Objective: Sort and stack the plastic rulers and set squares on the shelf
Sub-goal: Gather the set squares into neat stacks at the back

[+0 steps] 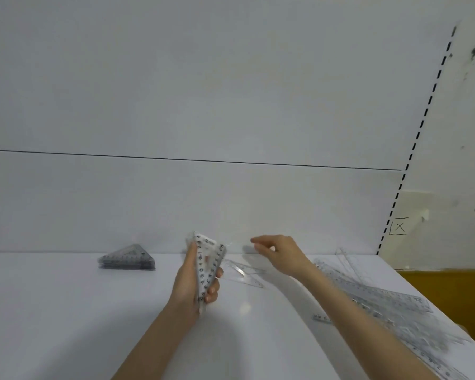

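Over the shelf (66, 311), left hand (188, 286) grips set squares (207, 259); whether right hand (281, 255) holds anything is unclear.

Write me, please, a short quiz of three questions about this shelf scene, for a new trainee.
1. True or false: the left hand grips a bundle of set squares.
2. Where is the neat stack of set squares? A) left of the left hand; B) between the two hands; C) at the far right.
3. Fill in: the loose rulers lie at the ___ end of the shelf.
Key: 1 true; 2 A; 3 right.
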Demonstrator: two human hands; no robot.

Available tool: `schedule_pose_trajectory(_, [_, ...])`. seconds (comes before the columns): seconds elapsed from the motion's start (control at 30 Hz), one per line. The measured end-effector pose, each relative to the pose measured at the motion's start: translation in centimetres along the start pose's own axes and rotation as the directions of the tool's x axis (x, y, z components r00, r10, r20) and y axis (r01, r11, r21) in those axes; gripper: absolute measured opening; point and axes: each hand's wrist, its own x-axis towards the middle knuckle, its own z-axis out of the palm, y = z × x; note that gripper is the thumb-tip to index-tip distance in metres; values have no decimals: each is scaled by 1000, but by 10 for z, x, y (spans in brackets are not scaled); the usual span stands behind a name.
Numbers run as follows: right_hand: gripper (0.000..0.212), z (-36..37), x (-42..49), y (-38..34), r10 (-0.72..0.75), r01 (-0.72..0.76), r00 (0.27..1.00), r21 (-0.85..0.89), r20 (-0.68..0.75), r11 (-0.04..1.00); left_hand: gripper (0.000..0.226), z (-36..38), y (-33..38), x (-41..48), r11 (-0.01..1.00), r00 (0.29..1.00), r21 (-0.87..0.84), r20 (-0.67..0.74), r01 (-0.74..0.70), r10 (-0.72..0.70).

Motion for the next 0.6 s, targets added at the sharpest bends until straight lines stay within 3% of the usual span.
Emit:
schedule_pose_trajectory(0.07, [48, 9, 5, 15, 87, -55, 983, -194, 159, 979, 68, -5, 1, 4, 997, 995, -59, -87, -54, 48])
schedule_pose_trajectory(0.2, [58, 28, 11, 24, 106, -25, 970, -344, 221, 938, 62, -6, 2, 6, 989, 984, -108, -156, -101, 84])
schedule_pose_trajectory(0.43, [18, 36, 15, 19, 108, -90, 987, -149, 119, 985, 62, -7, 0, 11, 988, 981, -119, -177, -99, 77])
schedule_pose_trajectory(0.6, [20, 31, 13, 18, 142, -143, 988, 15, 60, 990, 63, -7, -1, 11, 990, 979, -95, -188, -103, 84])
